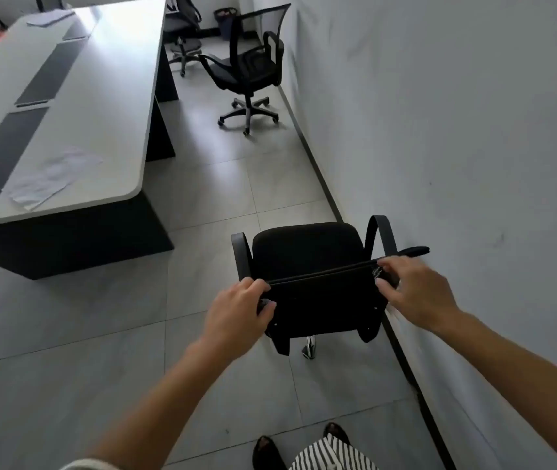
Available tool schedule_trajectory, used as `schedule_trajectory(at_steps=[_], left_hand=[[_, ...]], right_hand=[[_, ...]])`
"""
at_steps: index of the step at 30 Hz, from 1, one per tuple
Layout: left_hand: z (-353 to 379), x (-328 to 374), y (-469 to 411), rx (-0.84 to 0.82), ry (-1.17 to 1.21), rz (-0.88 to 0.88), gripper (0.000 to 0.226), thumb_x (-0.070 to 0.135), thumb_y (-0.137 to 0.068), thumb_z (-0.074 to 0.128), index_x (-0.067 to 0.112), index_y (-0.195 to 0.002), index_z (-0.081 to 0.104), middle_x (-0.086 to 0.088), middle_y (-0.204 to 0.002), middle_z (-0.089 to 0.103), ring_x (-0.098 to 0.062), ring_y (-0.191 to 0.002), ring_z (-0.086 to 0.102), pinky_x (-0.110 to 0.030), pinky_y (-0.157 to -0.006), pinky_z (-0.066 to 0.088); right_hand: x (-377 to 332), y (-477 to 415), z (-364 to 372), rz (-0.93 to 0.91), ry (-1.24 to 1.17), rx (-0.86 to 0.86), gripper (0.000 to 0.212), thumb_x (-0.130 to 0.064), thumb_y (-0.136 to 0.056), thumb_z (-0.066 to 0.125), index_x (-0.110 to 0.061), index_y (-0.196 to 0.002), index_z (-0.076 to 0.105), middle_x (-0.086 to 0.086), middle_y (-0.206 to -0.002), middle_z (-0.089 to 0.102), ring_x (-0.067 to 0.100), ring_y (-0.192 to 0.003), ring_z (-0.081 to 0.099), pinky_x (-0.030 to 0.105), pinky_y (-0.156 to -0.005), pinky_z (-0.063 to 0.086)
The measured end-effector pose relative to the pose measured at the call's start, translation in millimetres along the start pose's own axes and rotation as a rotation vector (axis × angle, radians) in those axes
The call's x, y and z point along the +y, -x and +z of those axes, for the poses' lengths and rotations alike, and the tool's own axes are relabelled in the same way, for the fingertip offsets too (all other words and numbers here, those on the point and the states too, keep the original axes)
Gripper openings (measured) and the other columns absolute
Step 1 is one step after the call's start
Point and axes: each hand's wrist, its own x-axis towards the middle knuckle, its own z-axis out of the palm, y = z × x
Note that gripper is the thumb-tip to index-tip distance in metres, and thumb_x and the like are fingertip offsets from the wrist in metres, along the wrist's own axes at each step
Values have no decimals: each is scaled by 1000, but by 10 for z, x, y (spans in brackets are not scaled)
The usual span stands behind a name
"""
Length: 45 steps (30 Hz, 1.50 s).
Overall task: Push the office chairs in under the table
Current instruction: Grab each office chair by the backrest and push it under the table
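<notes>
A black office chair with armrests stands right in front of me, close to the white wall on the right. My left hand grips the left end of its backrest top edge. My right hand grips the right end of the same edge. The long white table with dark legs lies to the left, its near end about a chair's width away from this chair. A second black mesh chair stands farther ahead beside the wall, turned towards the table. A third chair sits at the far end, partly hidden by the table.
Papers lie on the table's near end. A waste bin stands at the far wall. The wall runs close along the right with a dark skirting. Grey floor tiles lie between table and wall. My shoes show below.
</notes>
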Motion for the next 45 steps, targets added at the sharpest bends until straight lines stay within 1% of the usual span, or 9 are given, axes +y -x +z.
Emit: schedule_trajectory(at_steps=[5, 8, 13, 18, 28, 33, 38, 41, 45], left_hand=[[390, 56, -502, -90, -89, -12, 33, 37, -90, 51, 19, -117, 54, 0, -108, 57, -17, -96, 53, -28, -83, 45], [642, -3, -687, -194, -134, -74, 41, 40, -90, 50, 18, -124, 48, -4, -116, 55, -22, -105, 53, -35, -91, 45], [995, -77, -842, -301, -145, -155, 55, 55, -91, 37, 18, -131, 43, -5, -121, 56, -25, -114, 51, -39, -99, 40], [1112, -204, -1006, -271, -118, -213, 59, 59, -91, 27, 18, -131, 43, -5, -124, 56, -25, -119, 49, -39, -104, 34], [1199, -457, -1740, -225, 1, -291, 49, 59, -91, 21, 24, -107, 52, 3, -99, 58, -19, -96, 53, -37, -92, 38], [1037, -792, -2295, -203, -33, -299, 47, 59, -92, 23, 24, -103, 52, 4, -97, 57, -18, -94, 52, -36, -89, 37], [814, -1108, -2917, -230, -86, -288, 52, 61, -90, 20, 23, -102, 51, 3, -97, 57, -19, -95, 52, -36, -89, 36], [775, -1214, -3260, -287, -70, -288, 54, 64, -89, 21, 22, -104, 53, 3, -99, 56, -19, -96, 51, -37, -90, 38], [799, -1308, -3663, -229, -33, -329, 53, 65, -88, 20, 23, -98, 51, 5, -93, 56, -18, -91, 51, -36, -88, 40]], right_hand=[[321, -449, 192, -49, 238, -148, 53, -42, -81, 62, -21, -130, 52, 3, -128, 58, 24, -121, 50, 41, -101, 40], [555, -662, 299, -55, 406, -293, 58, -52, -78, 59, -26, -129, 49, 1, -127, 58, 24, -120, 50, 41, -106, 33], [628, -991, 355, -75, 443, -366, 25, -44, -86, 55, -30, -104, 64, -3, -91, 67, 19, -84, 60, 33, -79, 43], [532, -1295, 422, -87, 492, -353, 18, -37, -89, 54, -29, -100, 67, -2, -84, 65, 18, -72, 55, 28, -63, 38], [537, -2300, 443, -169, 560, -353, 20, -33, -89, 53, -31, -103, 66, -5, -92, 68, 15, -71, 47, 28, -65, 34], [366, -2981, 533, -217, 555, -326, 20, -35, -89, 55, -33, -105, 66, -8, -93, 68, 13, -71, 48, 27, -67, 34], [223, -3577, 609, -212, 527, -325, 21, -32, -89, 53, -33, -106, 65, -8, -93, 69, 15, -81, 61, 26, -69, 38], [216, -3947, 613, -228, 552, -330, 21, -35, -89, 52, -34, -106, 64, -10, -94, 68, 15, -80, 61, 25, -67, 36], [196, -4572, 645, -260, 559, -342, 19, -36, -88, 52, -34, -102, 66, -9, -93, 68, 15, -76, 56, 26, -67, 36]])
